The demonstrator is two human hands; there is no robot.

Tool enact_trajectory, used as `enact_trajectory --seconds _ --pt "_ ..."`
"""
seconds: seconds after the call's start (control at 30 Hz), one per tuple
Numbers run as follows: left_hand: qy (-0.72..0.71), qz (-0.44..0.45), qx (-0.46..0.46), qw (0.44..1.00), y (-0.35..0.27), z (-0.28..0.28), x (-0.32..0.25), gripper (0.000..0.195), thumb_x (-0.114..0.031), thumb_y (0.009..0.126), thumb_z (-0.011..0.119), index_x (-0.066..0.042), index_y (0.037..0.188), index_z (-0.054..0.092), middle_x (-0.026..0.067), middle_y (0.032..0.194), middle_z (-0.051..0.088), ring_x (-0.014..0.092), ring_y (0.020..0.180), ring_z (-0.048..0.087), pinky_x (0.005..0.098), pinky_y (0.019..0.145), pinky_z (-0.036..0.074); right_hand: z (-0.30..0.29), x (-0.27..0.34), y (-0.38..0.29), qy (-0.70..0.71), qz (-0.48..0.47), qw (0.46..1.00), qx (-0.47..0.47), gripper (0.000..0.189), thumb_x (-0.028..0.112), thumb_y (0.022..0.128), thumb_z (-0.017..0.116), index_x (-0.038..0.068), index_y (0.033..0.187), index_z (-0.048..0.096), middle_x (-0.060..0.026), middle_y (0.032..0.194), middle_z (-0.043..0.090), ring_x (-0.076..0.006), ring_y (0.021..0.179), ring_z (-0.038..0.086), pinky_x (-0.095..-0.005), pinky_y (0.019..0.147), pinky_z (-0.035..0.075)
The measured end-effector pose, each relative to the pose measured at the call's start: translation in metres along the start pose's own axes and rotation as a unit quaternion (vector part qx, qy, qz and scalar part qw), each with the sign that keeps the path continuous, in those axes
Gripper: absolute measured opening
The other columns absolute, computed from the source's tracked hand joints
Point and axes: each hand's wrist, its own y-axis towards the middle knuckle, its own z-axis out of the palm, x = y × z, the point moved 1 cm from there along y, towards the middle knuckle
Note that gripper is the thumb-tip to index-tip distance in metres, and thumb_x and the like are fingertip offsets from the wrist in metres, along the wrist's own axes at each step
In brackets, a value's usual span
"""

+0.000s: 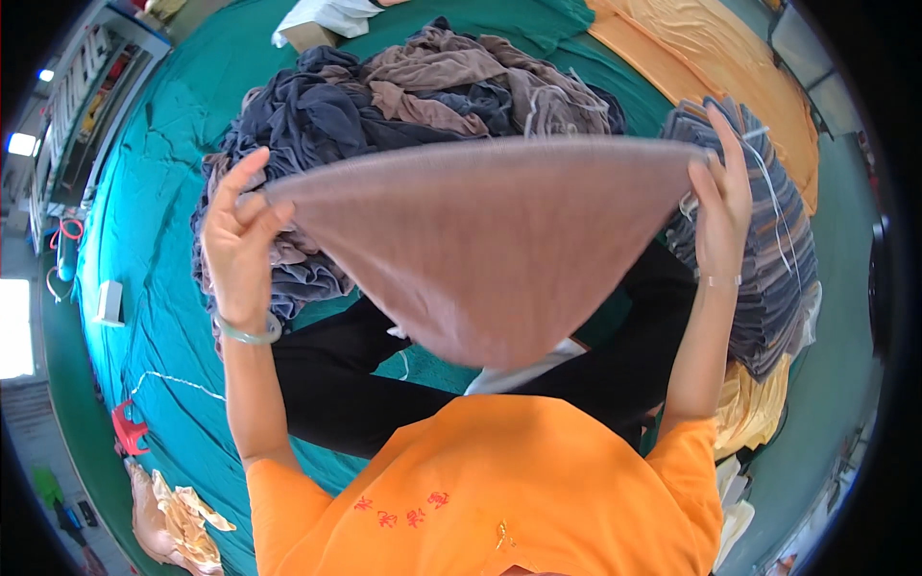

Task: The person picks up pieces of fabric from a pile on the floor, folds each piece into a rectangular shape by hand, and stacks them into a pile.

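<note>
A brown cloth [482, 237], probably a towel, hangs stretched between my two hands above my crossed legs. My left hand [241, 230] pinches its left corner between thumb and fingers. At the right corner, my right hand [720, 194] grips the cloth with the index finger raised. The upper edge is pulled nearly taut and looks blurred; the lower part sags in a curve. Beyond it lies a large heap of crumpled dark grey and brown cloths [310, 108], partly hidden by the held one. Close to my right hand stands a tall stack of folded cloths [771, 252].
A green sheet [158, 216] covers the floor. An orange sheet [691, 50] lies at the back right. White string [774, 194] trails over the folded stack. To the left are a small red stool [130, 428], a white block-shaped object [109, 302] and crumpled pale plastic [180, 525].
</note>
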Motion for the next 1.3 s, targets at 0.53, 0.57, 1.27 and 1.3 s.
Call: enact_trajectory --seconds 0.53,0.57,1.27,1.3 --pt "0.258 -0.053 0.325 0.908 -0.059 -0.029 0.025 0.016 0.004 0.059 0.062 -0.002 0.074 0.061 0.0085 0.084 0.061 0.020 0.079 0.057 0.0270 0.074 0.044 -0.029 -0.020 -0.064 0.038 0.269 0.918 0.290 0.048 -0.004 0.071 0.062 -0.001 0.117 0.049 -0.0071 0.118 0.052 -0.0079 0.081 0.057 -0.0207 0.071 0.046" --pt "0.217 -0.113 0.347 0.905 -0.063 -0.032 0.036 0.015 0.004 0.061 0.062 -0.001 0.074 0.061 0.0079 0.081 0.062 0.018 0.077 0.058 0.0259 0.073 0.044 -0.029 -0.027 -0.070 0.027 0.286 0.906 0.311 0.045 -0.003 0.073 0.061 -0.001 0.117 0.050 -0.0063 0.114 0.055 -0.0057 0.080 0.056 -0.0200 0.071 0.045" --pt "0.390 -0.013 0.119 0.913 0.014 0.014 0.335 0.066 -0.047 0.079 0.052 -0.003 0.127 0.040 0.0213 0.127 0.041 0.036 0.118 0.038 0.0440 0.098 0.028 0.143 -0.196 -0.136 -0.533 -0.035 0.820 0.206 0.061 0.046 0.080 0.051 0.016 0.132 0.035 -0.0137 0.137 0.028 -0.0304 0.129 0.020 -0.0602 0.100 0.009" --pt "0.394 -0.106 0.070 0.910 0.026 0.003 0.335 0.060 -0.045 0.078 0.054 -0.001 0.118 0.049 0.0210 0.116 0.052 0.035 0.111 0.046 0.0395 0.094 0.034 0.137 -0.198 -0.134 -0.534 -0.037 0.817 0.213 0.060 0.046 0.081 0.050 0.016 0.131 0.036 -0.0133 0.137 0.029 -0.0300 0.129 0.021 -0.0599 0.100 0.009"
